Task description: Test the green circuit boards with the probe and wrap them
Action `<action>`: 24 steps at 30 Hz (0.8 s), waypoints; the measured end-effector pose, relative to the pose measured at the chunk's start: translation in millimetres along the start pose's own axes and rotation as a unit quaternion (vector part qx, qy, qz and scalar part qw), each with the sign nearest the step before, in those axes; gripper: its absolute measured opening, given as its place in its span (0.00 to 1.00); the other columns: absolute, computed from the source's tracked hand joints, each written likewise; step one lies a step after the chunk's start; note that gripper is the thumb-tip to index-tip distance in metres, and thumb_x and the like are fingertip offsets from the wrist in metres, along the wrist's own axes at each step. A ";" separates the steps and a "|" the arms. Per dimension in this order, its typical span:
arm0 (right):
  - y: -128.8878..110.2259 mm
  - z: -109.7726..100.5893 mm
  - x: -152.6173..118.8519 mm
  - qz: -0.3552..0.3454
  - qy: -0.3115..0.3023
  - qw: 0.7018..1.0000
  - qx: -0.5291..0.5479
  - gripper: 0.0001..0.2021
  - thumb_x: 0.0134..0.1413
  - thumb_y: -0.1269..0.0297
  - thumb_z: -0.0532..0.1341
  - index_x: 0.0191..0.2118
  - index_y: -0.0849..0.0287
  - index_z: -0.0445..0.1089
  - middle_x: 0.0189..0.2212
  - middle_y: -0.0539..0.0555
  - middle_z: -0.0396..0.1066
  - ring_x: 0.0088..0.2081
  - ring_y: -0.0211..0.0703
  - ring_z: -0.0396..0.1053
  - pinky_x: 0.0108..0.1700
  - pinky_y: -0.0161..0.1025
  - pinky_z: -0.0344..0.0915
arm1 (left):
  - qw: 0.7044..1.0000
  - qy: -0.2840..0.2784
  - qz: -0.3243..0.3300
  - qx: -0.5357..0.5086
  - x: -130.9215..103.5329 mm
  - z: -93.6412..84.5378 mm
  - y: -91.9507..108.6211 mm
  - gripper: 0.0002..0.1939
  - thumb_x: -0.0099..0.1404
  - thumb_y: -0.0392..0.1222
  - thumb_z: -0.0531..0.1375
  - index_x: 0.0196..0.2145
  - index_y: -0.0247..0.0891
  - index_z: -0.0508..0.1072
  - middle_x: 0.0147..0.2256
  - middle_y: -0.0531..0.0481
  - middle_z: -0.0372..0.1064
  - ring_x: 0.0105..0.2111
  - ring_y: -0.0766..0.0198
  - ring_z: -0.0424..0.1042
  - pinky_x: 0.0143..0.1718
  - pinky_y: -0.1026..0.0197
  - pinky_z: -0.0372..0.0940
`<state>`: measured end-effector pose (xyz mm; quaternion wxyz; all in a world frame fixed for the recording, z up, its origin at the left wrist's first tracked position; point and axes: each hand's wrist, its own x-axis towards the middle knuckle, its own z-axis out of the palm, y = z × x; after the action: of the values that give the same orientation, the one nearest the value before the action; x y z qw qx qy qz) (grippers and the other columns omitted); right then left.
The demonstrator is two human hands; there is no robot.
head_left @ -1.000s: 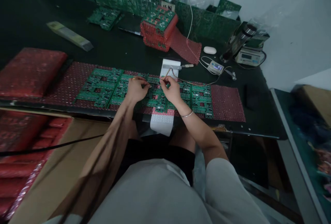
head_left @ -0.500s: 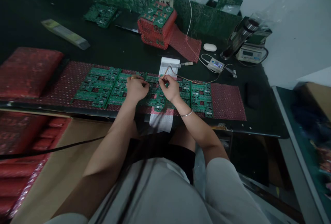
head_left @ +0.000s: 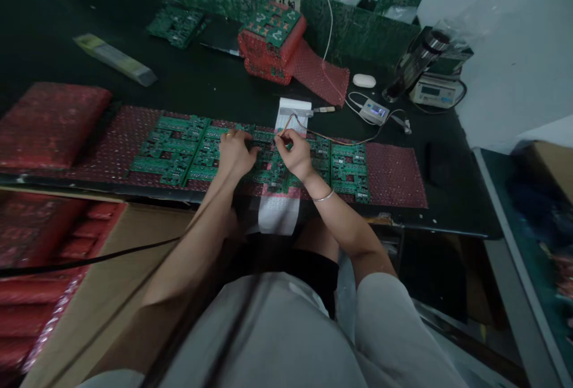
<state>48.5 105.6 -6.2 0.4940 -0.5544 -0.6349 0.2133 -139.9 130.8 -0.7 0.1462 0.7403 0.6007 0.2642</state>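
Several green circuit boards (head_left: 165, 164) lie in a row on red bubble wrap (head_left: 394, 176) along the table's front edge. My left hand (head_left: 236, 152) rests on the boards left of the middle, its fingers and thumb apart. Right of it, my right hand (head_left: 293, 152) pinches the end of a thin cable (head_left: 326, 138) just over the boards. That cable runs right to a small grey device (head_left: 375, 111) with a lit screen. A white paper strip (head_left: 280, 212) passes under the bubble wrap. The tips of my right fingers are too small to make out clearly.
Behind the boards are a red-wrapped stack of boards (head_left: 271, 48), a white oval object (head_left: 364, 80) and a dark cylindrical flask (head_left: 416, 65). A red-wrapped bundle (head_left: 54, 125) lies at the left. An open carton (head_left: 116, 268) stands below the table's front edge.
The left thumb has shifted slightly. The right hand keeps its hold on the cable at nearly the same spot. The paper strip's lower end hangs a little differently.
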 end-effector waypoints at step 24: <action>-5.4 -6.6 0.1 0.011 0.004 1.000 0.020 0.15 0.68 0.48 0.61 0.37 0.55 0.69 0.34 0.52 0.77 0.37 0.43 0.74 0.47 0.40 0.70 | 0.980 -0.079 0.159 0.090 -46.1 -26.7 5.5 0.32 0.78 0.57 0.50 0.65 0.33 0.73 0.70 0.31 0.61 0.72 0.36 0.58 0.71 0.34 0.56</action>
<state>51.6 102.2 1.1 0.5047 -0.5527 -0.6223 0.2292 -156.9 82.2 14.1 0.0825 0.8553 0.4827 0.1695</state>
